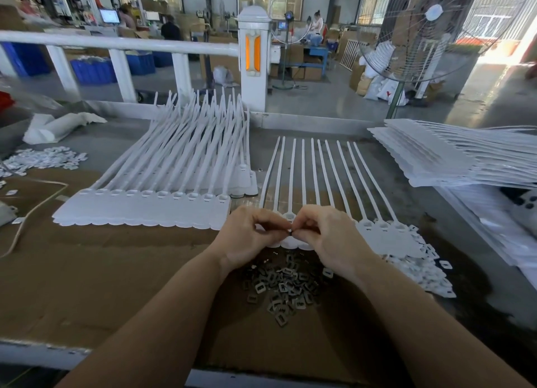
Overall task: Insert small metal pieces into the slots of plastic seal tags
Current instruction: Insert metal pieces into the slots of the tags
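Beyond your bench a white railing runs across the far left and ends at a white post with an orange reflector. Behind it you have blue crates on the floor. To your far right stands a big fan on a green pole. A crumpled white bag lies at the far left of the bench, and a pale cord curves over the cardboard near left. People work in the far background.
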Motion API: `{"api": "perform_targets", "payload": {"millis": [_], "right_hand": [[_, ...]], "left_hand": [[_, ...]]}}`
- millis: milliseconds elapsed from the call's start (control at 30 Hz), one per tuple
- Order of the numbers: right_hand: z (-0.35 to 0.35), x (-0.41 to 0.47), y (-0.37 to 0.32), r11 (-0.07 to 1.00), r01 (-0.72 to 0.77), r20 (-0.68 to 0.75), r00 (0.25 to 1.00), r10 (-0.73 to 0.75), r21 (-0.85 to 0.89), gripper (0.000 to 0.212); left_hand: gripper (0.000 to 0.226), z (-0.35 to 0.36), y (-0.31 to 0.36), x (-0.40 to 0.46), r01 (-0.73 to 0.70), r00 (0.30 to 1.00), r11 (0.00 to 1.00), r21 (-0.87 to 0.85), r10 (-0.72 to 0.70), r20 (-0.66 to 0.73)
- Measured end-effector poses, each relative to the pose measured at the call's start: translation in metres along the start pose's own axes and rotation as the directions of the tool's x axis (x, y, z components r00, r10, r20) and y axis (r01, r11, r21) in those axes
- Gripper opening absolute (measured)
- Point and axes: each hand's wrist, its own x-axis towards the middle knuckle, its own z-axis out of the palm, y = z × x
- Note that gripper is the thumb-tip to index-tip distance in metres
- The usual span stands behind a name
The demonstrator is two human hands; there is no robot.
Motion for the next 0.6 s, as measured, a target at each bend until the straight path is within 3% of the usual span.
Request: {"api": "perform_targets", "payload": {"millis": [400, 600], "right_hand": [[0.0013, 0.0031, 0.0005, 0.998, -0.010, -0.018, 1.000, 0.011, 0.059, 0.007], [0.0017, -0.0006, 0.0063, 0.999, -0.013, -0.117, 0.993, 0.008, -0.042, 0.008]], "left_hand": [[0.018, 0.0014, -0.0028, 0.0021, 0.066, 0.997, 0.997, 0.047, -0.068, 0.043], [0.015, 0.0024, -0.0041, 0.0047, 0.073, 0.997, 0.988, 0.135, -0.074, 0.001]]}}
